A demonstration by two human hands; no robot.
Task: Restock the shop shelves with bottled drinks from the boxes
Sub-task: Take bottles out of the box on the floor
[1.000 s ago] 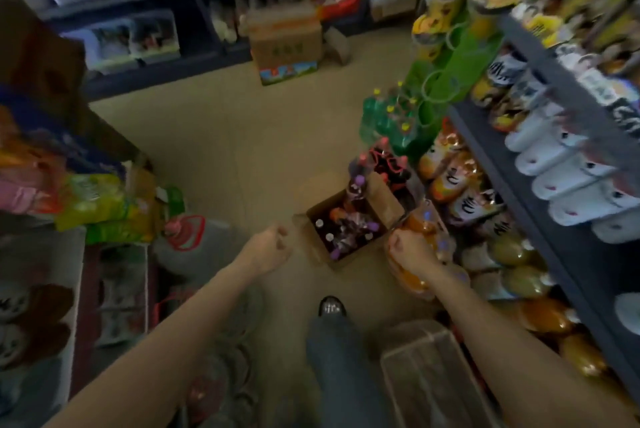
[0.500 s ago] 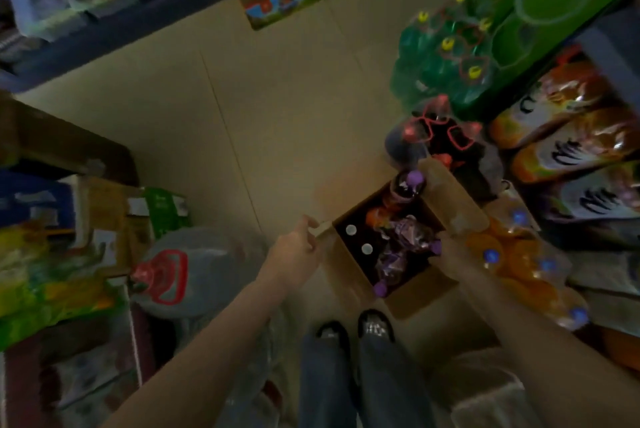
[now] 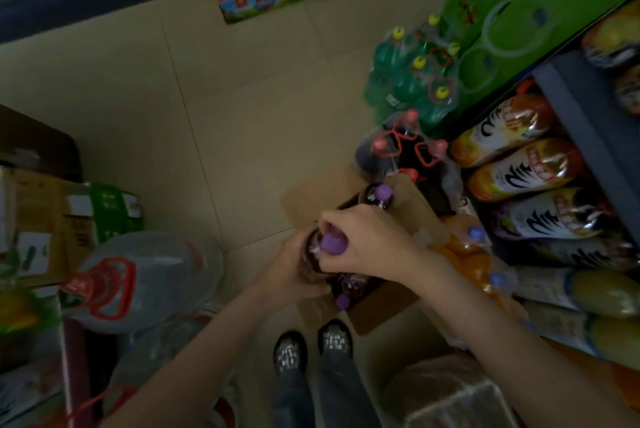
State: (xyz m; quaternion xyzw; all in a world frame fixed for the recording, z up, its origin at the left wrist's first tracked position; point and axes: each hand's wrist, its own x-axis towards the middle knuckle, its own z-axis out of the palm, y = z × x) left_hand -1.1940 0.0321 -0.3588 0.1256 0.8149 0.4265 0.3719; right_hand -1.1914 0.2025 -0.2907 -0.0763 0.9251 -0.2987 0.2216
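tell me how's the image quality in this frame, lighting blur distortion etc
Head view: dim and underexposed, darkest at the lower corners; glare on the shiny snack bags at right; wide-angle bending slants the shelf edge; soft overall, though the purple-capped bottle gripped by the left hand and right hand reads clearly enough.

Standing over an open cardboard box (image 3: 377, 306) on the shop floor (image 3: 214, 109), I am gripping a purple-capped bottle (image 3: 332, 243) with both hands: my right hand (image 3: 367, 244) curling round its neck, my left hand (image 3: 291, 272) cupping its side. Orange drink bottles (image 3: 467, 254) are lying just beside the box.
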